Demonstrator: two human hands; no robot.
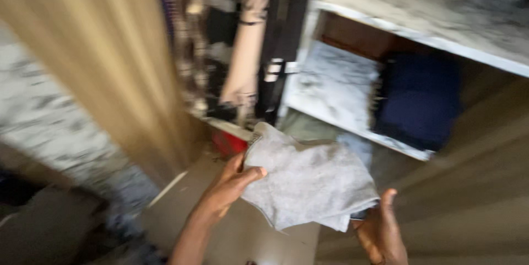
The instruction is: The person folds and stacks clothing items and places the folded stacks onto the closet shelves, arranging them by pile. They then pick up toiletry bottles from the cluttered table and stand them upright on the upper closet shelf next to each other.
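A folded grey cloth [308, 179] is held between both hands: its left edge is pinched by the left hand [231, 185], while its lower right corner is supported by the right hand [381, 229]. Behind it, a dark blue fabric pile [419, 99] is seen on a marble-patterned shelf [330, 86]; the frame is blurred

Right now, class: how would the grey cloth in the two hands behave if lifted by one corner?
The grey cloth would probably hang limp: it already folds and sags between the left hand and right hand. It looks light and thin, unlikely to slip, since the thumb pins it easily.
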